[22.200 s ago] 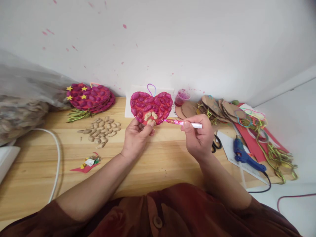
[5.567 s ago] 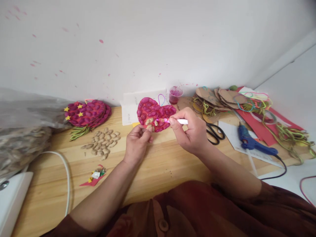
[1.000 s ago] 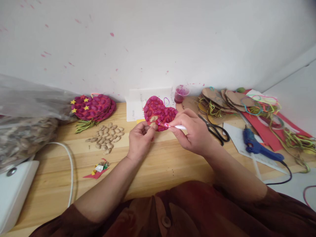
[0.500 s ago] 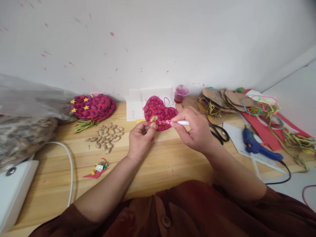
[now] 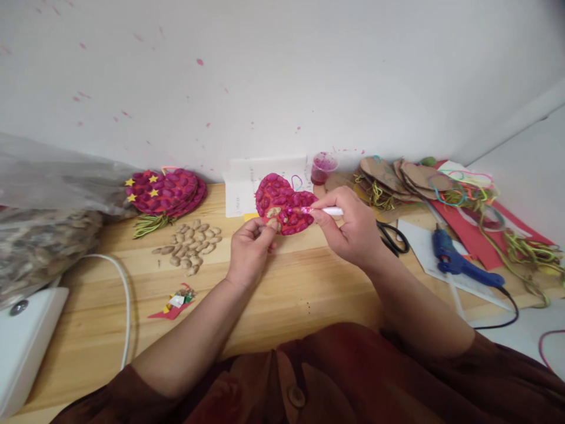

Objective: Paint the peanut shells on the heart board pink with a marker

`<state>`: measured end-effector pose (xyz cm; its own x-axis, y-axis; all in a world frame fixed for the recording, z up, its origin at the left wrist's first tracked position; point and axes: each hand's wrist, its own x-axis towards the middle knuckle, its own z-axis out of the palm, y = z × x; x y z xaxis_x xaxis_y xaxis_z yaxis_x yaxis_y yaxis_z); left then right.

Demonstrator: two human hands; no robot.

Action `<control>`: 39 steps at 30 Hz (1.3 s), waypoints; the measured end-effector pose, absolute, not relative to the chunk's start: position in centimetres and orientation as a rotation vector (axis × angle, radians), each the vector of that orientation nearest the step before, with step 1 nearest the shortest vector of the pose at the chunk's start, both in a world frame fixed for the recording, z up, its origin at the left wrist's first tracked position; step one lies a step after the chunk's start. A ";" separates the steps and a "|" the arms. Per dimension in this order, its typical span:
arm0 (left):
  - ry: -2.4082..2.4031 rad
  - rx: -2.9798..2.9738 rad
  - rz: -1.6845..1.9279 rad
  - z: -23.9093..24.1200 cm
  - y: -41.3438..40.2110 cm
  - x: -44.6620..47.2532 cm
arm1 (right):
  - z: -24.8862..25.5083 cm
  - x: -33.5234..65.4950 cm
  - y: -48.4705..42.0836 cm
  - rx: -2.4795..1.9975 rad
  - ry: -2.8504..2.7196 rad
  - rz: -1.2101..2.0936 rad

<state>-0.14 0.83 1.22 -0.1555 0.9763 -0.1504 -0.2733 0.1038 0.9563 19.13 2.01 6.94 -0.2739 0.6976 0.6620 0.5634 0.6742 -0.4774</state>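
My left hand (image 5: 249,250) pinches the lower tip of a heart-shaped piece (image 5: 282,203) covered in pink-painted peanut shells, holding it tilted above the wooden table (image 5: 282,294). A couple of shells near its tip are still bare tan. My right hand (image 5: 351,235) grips a white-handled brush (image 5: 324,211) whose pink tip touches the heart's right side. A small cup of pink paint (image 5: 321,168) stands just behind by the wall.
Loose peanut shells (image 5: 192,244) lie left of my hands, with finished pink hearts (image 5: 165,191) stacked behind them. A plastic bag of shells (image 5: 39,224), a white cable (image 5: 126,300), scissors (image 5: 391,235), a blue glue gun (image 5: 459,265), cardboard cut-outs (image 5: 392,176) and coloured strings (image 5: 507,235) surround the work spot.
The brush tip has shifted up and right along the heart's right side. Since the oldest frame, more of the bare shells are painted pink and the heart is turned leftward.
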 end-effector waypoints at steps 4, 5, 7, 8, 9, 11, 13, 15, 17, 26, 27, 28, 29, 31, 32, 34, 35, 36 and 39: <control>1.145 0.779 1.347 1.2 0.9 -0.1 | 7.2 19.3 2.0 -1.040 -1.935 0.337; 1.133 0.768 1.345 1.3 0.9 -0.1 | 7.2 19.4 2.0 -1.054 -1.927 0.357; 1.112 0.751 1.347 1.4 0.9 -0.1 | 7.2 19.4 2.0 -1.080 -1.900 0.361; 1.108 0.746 1.347 1.4 0.9 -0.1 | 7.2 19.4 2.0 -1.088 -1.883 0.359; 1.108 0.742 1.345 1.5 0.8 -0.1 | 7.2 19.5 2.0 -1.088 -1.868 0.364; 1.115 0.734 1.338 1.6 0.8 -0.1 | 7.2 19.5 2.1 -1.080 -1.856 0.395; 1.122 0.728 1.330 1.6 0.8 -0.1 | 7.1 19.5 2.1 -1.079 -1.861 0.424; 1.116 0.730 1.337 1.6 0.9 -0.1 | 7.1 19.5 2.1 -1.084 -1.863 0.399; 1.113 0.735 1.340 1.5 0.9 -0.1 | 7.1 19.4 2.1 -1.082 -1.858 0.365; 1.121 0.715 1.328 1.7 0.9 -0.1 | 7.1 19.5 2.1 -0.996 -1.941 0.300; 1.120 0.712 1.329 1.7 0.9 -0.1 | 7.1 19.5 2.1 -0.989 -1.941 0.297; 1.119 0.710 1.329 1.7 0.9 -0.1 | 7.1 19.6 2.1 -0.974 -1.951 0.300; 1.119 0.710 1.330 1.8 0.8 -0.1 | 7.1 19.6 2.1 -0.951 -1.972 0.305; 1.122 0.709 1.330 1.9 0.8 -0.1 | 7.0 19.6 2.1 -0.908 -2.026 0.298; 1.125 0.708 1.331 1.9 0.8 -0.1 | 7.0 19.6 2.1 -0.896 -2.046 0.279; 1.130 0.707 1.331 1.9 0.9 0.0 | 7.0 19.6 2.1 -0.898 -2.057 0.228; 1.130 0.705 1.334 1.9 0.9 -0.1 | 7.0 19.6 2.1 -0.903 -2.051 0.210; 1.128 0.703 1.335 1.8 0.9 -0.1 | 7.0 19.6 2.1 -0.901 -2.043 0.204; 1.114 0.698 1.335 1.7 0.9 -0.2 | 7.0 19.6 2.2 -0.872 -2.050 0.240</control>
<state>-0.18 0.91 1.70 -0.1181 0.9677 -0.2228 -0.3925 0.1606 0.9056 19.62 2.17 6.99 -0.3754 0.6614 0.6494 0.4935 0.7357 -0.4640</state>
